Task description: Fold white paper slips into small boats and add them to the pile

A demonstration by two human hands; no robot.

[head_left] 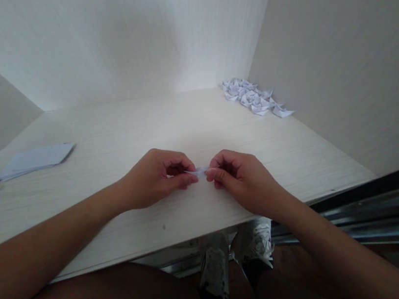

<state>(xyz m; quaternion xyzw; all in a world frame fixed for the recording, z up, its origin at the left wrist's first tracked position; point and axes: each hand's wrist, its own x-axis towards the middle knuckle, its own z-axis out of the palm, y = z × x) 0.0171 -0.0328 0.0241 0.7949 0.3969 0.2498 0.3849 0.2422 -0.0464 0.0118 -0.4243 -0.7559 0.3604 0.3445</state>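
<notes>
Between my two hands is a small folded piece of white paper (pixel 201 171), held just above the pale tabletop (pixel 144 122). My left hand (pixel 162 174) pinches its left end between thumb and fingers. At the other end, my right hand (pixel 234 177) grips it with the thumb and bent forefinger. The fingers cover most of the paper, so its full shape is hidden. Several folded white paper boats (pixel 253 97) lie heaped together in the far right corner.
On the left side of the table lies a stack of white paper sheets (pixel 40 159). Panels (pixel 108 32) close off the back and both sides. A dark rail (pixel 372 186) runs at the right. Below the front edge are shoes (pixel 218 266).
</notes>
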